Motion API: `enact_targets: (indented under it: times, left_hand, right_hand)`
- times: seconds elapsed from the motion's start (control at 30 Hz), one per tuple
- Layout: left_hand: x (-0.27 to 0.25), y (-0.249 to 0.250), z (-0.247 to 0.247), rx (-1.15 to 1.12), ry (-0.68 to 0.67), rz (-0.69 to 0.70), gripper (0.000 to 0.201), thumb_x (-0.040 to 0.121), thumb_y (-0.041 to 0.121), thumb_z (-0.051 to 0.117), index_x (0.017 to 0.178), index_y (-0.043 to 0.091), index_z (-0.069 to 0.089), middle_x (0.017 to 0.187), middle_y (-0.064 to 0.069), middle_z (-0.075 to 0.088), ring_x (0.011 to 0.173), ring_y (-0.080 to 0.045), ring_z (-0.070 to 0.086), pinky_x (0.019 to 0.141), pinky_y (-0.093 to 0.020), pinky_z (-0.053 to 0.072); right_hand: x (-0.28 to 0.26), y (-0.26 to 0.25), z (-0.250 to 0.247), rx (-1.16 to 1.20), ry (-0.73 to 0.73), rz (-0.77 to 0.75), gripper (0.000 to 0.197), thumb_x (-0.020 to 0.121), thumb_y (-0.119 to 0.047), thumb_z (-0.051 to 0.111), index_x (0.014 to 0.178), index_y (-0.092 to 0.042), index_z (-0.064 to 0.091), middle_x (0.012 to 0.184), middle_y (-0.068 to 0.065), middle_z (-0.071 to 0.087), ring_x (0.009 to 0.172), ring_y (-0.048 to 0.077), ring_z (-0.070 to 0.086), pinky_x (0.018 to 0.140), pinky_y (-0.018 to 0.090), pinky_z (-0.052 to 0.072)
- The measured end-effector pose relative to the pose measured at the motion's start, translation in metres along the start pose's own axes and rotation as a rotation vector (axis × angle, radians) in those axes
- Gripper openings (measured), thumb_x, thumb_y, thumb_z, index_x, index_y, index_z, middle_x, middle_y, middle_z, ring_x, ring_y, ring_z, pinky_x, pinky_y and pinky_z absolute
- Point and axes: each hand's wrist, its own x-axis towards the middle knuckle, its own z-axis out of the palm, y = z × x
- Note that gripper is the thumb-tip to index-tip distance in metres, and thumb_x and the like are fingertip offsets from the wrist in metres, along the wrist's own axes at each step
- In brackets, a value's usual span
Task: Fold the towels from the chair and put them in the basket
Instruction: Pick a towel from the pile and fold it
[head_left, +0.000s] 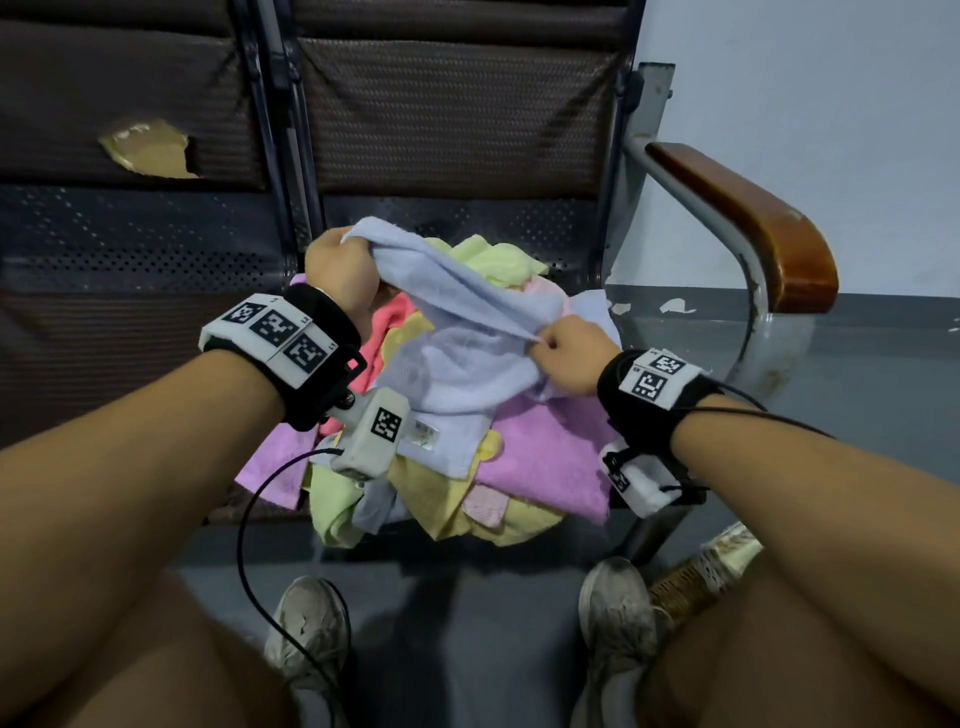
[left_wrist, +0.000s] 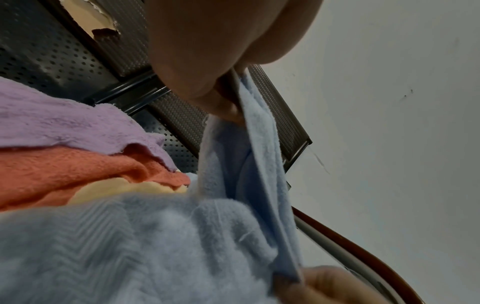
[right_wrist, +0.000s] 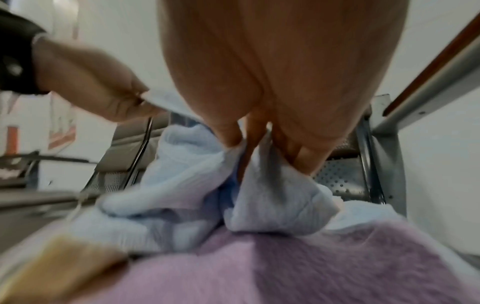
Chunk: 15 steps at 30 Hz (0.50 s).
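Note:
A light blue towel (head_left: 457, 332) hangs stretched between both my hands above a heap of towels (head_left: 545, 457) on the chair seat. My left hand (head_left: 340, 270) grips one corner, raised at the far left of the heap. The right hand (head_left: 569, 353) pinches another edge lower, on the right. In the left wrist view the blue towel (left_wrist: 259, 156) runs down from my left hand (left_wrist: 207, 86) over purple and orange towels. The right wrist view has my right hand (right_wrist: 272, 102) pinching bunched blue towel (right_wrist: 272, 195) above a purple towel (right_wrist: 311, 267). No basket is in view.
The heap holds purple, yellow, green, pink and orange towels. The chair has a brown wooden armrest (head_left: 753, 218) on a grey metal frame at right and a torn backrest (head_left: 150, 150) at left. My knees and shoes (head_left: 311, 634) are in front, on a grey floor.

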Motion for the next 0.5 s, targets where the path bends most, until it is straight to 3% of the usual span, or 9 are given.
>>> enact_targets:
  times: [0.07,0.17,0.23,0.33,0.4,0.5]
  left_hand:
    - [0.002,-0.002,-0.004,-0.03,0.038,0.01,0.033,0.099,0.0,0.039,0.126,0.002,0.058,0.108,-0.02,0.064,0.088,-0.031,0.064,0.083,-0.041,0.054]
    - [0.0,-0.004,-0.007,-0.025,0.057,0.045,0.037,0.098,-0.003,0.036,0.122,0.003,0.063,0.097,-0.017,0.068,0.078,-0.027,0.068,0.072,-0.037,0.058]
    - [0.001,-0.003,-0.005,0.005,0.057,0.07,0.033,0.097,0.001,0.04,0.113,0.008,0.068,0.09,-0.012,0.068,0.073,-0.024,0.066,0.064,-0.033,0.055]
    - [0.006,-0.001,-0.003,-0.002,0.078,0.078,0.029,0.097,0.006,0.045,0.108,0.008,0.071,0.088,-0.011,0.068,0.066,-0.021,0.061,0.054,-0.025,0.047]
    - [0.009,-0.001,-0.009,-0.011,0.093,0.082,0.031,0.096,0.005,0.044,0.112,0.005,0.071,0.089,-0.01,0.068,0.068,-0.018,0.062,0.051,-0.021,0.049]
    - [0.012,-0.005,-0.02,-0.011,0.084,0.072,0.035,0.095,-0.002,0.04,0.114,0.005,0.068,0.087,-0.009,0.071,0.077,-0.018,0.069,0.061,-0.026,0.057]
  right_hand:
    - [0.007,0.0,-0.007,0.211,0.15,0.041,0.036,0.099,-0.014,0.043,0.065,-0.009,0.054,0.077,0.013,0.056,0.075,0.025,0.051,0.066,0.028,0.035]
    - [0.012,-0.008,-0.02,0.579,0.362,0.019,0.032,0.099,-0.017,0.041,0.081,0.001,0.061,0.073,0.004,0.054,0.071,0.018,0.049,0.061,0.026,0.038]
    - [0.013,-0.011,-0.028,0.659,0.491,-0.022,0.033,0.097,-0.025,0.046,0.072,-0.008,0.059,0.069,-0.002,0.053,0.07,0.015,0.048,0.064,0.029,0.04]
    - [0.012,-0.005,-0.036,0.605,0.595,-0.115,0.042,0.087,-0.038,0.059,0.057,-0.016,0.039,0.055,-0.008,0.036,0.056,0.01,0.036,0.055,0.029,0.034]
    - [0.01,0.009,-0.035,0.448,0.519,-0.17,0.049,0.082,-0.047,0.065,0.056,-0.011,0.044,0.053,-0.005,0.034,0.053,0.01,0.032,0.051,0.029,0.031]
    - [0.005,0.033,-0.027,0.033,0.176,-0.21,0.057,0.085,-0.054,0.068,0.059,-0.007,0.05,0.056,0.01,0.04,0.054,0.017,0.037,0.056,0.033,0.033]
